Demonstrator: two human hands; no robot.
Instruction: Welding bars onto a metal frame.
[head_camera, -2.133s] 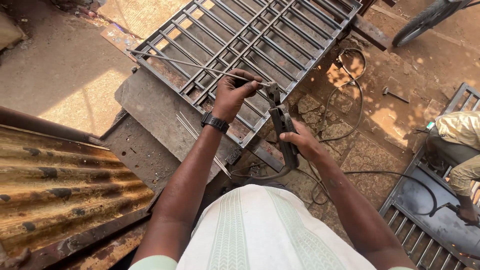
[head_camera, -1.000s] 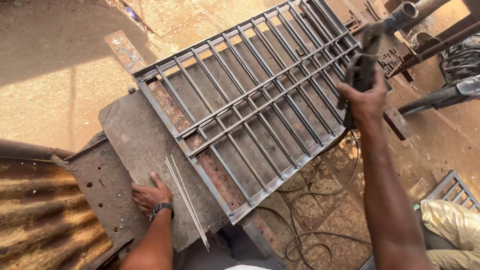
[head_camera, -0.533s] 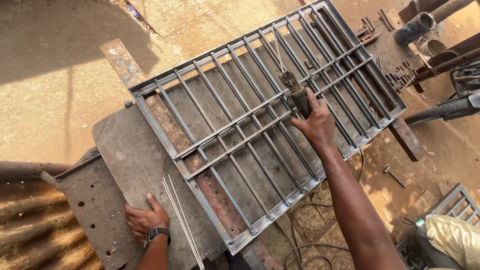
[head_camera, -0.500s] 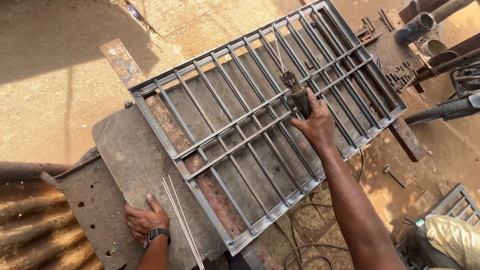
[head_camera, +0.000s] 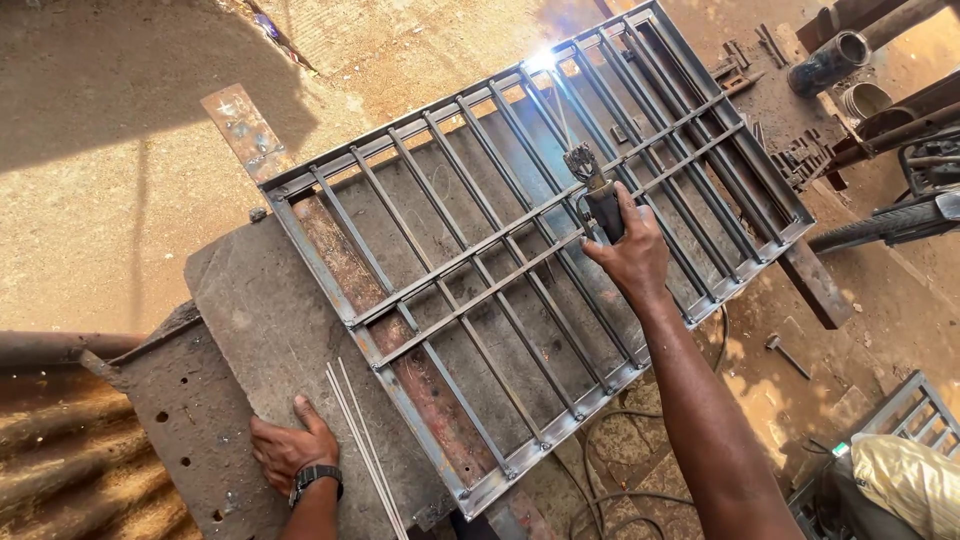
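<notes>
A grey steel window grille (head_camera: 470, 270) lies flat on a metal work plate (head_camera: 250, 330). My right hand (head_camera: 625, 255) grips a welding electrode holder (head_camera: 598, 195) over the grille. Its thin rod reaches up to the grille's far rail, where a bright white arc (head_camera: 542, 60) glows. My left hand (head_camera: 290, 452), with a black wristwatch, rests flat and spread on the plate near its front edge. A few loose welding rods (head_camera: 362, 448) lie just right of that hand.
Rusty corrugated sheet (head_camera: 70, 470) lies at the lower left. Pipes and scrap metal (head_camera: 850, 60) sit at the upper right. A black cable (head_camera: 620, 470) trails on the dirt below the grille. Another grille (head_camera: 915, 415) and a person's light trouser leg (head_camera: 910, 480) are at the lower right.
My right hand has carried the electrode holder onto the grille and pushed its rod to the far rail, where an arc now burns. My left hand stays flat on the plate.
</notes>
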